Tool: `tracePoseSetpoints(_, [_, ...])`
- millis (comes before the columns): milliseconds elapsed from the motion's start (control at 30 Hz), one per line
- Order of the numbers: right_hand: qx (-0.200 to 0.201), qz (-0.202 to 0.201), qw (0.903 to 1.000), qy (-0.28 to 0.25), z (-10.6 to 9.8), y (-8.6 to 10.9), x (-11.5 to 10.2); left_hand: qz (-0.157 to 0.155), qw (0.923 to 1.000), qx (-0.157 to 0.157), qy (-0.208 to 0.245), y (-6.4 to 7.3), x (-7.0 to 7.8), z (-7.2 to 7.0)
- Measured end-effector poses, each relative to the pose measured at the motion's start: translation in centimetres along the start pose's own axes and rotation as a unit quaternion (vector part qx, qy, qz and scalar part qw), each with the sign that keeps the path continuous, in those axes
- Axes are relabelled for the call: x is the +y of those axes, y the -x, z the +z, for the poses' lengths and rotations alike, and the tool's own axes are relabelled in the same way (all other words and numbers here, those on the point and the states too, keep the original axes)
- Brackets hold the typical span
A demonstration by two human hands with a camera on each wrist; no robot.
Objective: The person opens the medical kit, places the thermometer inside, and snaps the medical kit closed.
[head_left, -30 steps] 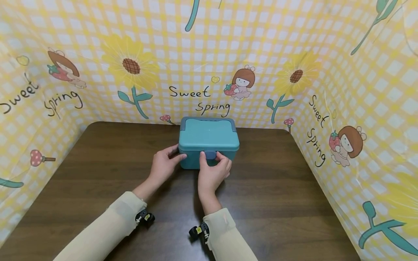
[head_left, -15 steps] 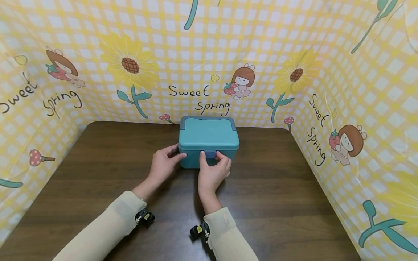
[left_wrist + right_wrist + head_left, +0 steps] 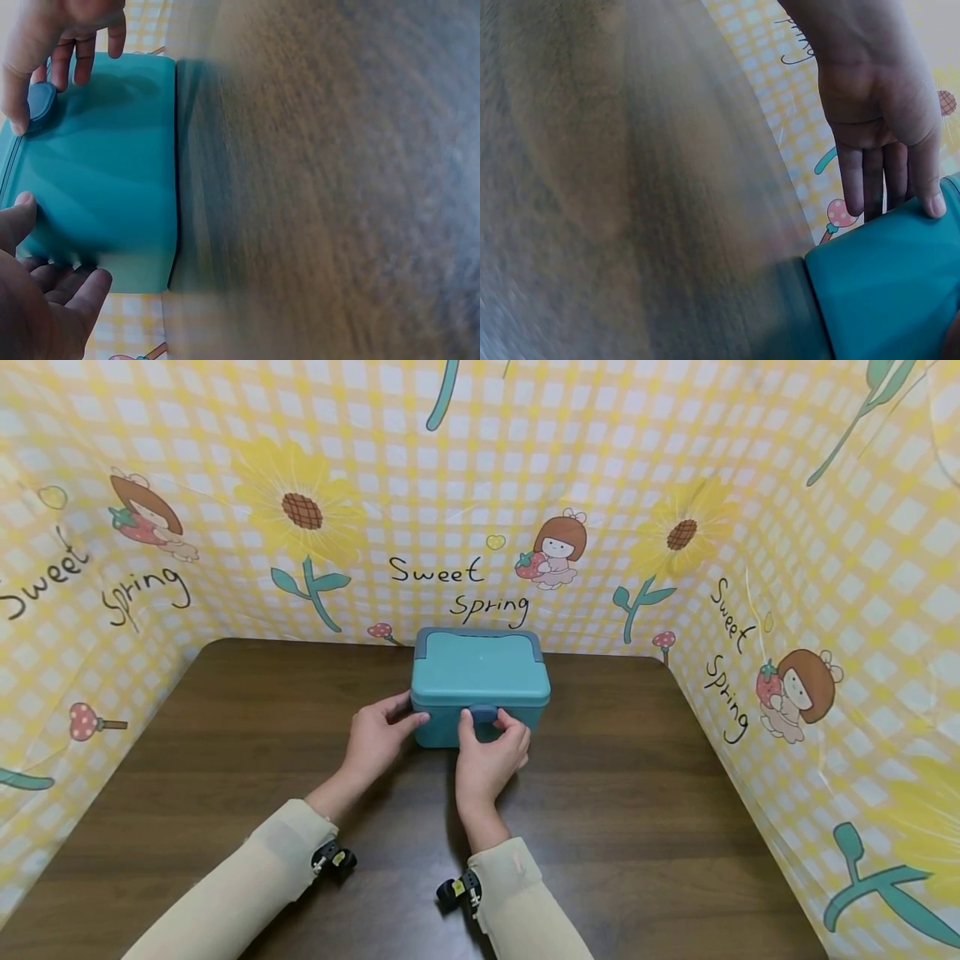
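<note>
A teal lunch box (image 3: 480, 664) with its lid down stands at the back middle of the table, a grey-blue handle folded along the lid's rear edge. At its front left corner my left hand (image 3: 377, 739) holds the box, thumb on the front face and fingers along the side. My right hand (image 3: 489, 764) pinches the blue front latch (image 3: 484, 714) between thumb and index finger. From the left wrist, the latch (image 3: 42, 103) is seen standing out from the box's front. The right wrist view shows the left thumb (image 3: 932, 202) pressed on the front face.
The dark wooden table (image 3: 637, 827) extends in front of the box and to both sides. A yellow checked cloth (image 3: 450, 485) with printed flowers and figures rises close behind the box and along both sides. Small black cameras (image 3: 341, 862) sit at the wrists.
The latch looks slightly tipped outward, its lower edge now rounder and darker. Both hands and the lunch box stay in place.
</note>
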State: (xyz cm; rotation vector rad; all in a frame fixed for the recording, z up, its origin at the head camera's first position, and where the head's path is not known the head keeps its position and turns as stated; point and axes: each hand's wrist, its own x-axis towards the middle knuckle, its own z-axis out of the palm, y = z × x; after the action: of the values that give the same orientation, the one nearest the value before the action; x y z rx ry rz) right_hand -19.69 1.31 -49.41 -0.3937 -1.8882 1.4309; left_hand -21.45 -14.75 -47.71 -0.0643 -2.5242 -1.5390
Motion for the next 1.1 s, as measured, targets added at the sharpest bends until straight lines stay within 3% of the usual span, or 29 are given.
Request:
tracePoseSetpoints(633, [-0.001,-0.004,1.0,0.007,0.0,-0.3,0.0,-0.001,0.9999,0.006,0.009,-0.2,-0.1,0.3])
tracePoseSetpoints(1100, [-0.056,-0.033,0.9971,0.039,-1.8,-1.3,0.4,-0.004,0.9997,0.001,0.024,0.0,-0.3,0.3])
